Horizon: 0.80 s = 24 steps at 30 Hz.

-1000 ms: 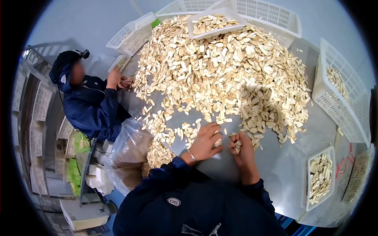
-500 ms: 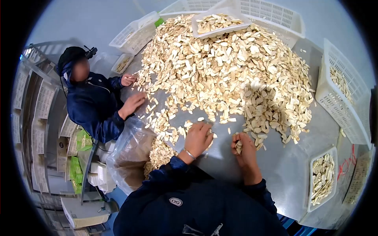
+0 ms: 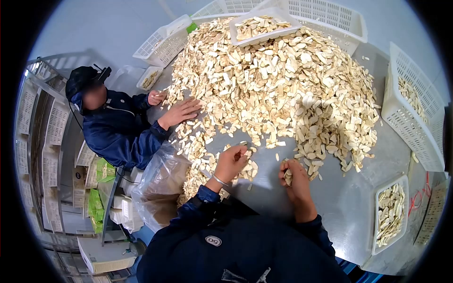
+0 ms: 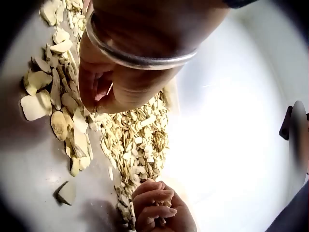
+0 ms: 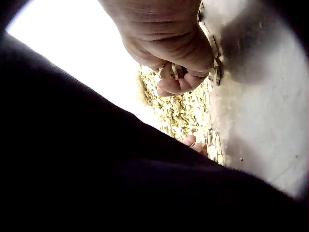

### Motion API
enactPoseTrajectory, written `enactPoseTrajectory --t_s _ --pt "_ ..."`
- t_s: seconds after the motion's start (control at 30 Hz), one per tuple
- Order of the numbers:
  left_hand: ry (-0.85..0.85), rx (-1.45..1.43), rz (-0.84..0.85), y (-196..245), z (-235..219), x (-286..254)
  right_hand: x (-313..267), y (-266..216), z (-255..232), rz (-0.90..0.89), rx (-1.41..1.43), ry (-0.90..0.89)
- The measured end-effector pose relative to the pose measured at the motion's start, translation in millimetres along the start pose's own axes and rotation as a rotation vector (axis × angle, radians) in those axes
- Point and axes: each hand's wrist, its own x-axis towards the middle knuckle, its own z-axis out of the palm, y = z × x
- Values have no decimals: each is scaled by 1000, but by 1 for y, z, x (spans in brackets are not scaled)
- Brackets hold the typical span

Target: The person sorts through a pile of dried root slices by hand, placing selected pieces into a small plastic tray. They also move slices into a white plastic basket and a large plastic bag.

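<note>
A large heap of pale dried slices [image 3: 264,85] covers the far part of the metal table [image 3: 269,198]. My left hand [image 3: 231,163], with a metal bangle at its wrist, bends over loose slices at the near edge of the heap. Its thumb and fingertips pinch at one slice, mostly hidden by the fingers in the left wrist view. My right hand [image 3: 297,181] is off to the right, fingers curled round a few slices [image 5: 166,72]. The left wrist view shows those curled fingers from the front.
White perforated baskets [image 3: 415,108] stand around the heap. A shallow tray of slices [image 3: 391,214] lies at right, another tray [image 3: 265,27] atop the heap. At left, another person [image 3: 118,118] reaches into the slices beside a clear plastic bag [image 3: 160,188].
My left hand has moved left, away from my right hand, which stays gripping its slices. The other person has let go of a small tray and reached a hand onto the heap's edge.
</note>
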Motion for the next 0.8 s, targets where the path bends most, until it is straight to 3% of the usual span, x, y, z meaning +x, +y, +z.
enactPoseTrajectory --t_s 0.17,0.33,0.43,0.63,0.77,0.8 --pt "25 -180 -61 -5 -2 -3 0 0 0 2 -18 5" --pt "65 216 44 22 -13 -7 0 1 -2 -1 -27 -8" --pt "145 399 279 26 -6 -13 -2 -1 1 4 -32 6" --pt "63 550 574 52 14 -31 -1 0 0 7 -36 2" --pt "185 546 370 30 11 -35 1 1 -1 -1 -42 -9" --pt "189 559 384 30 10 -32 1 2 -2 -1 -47 -6"
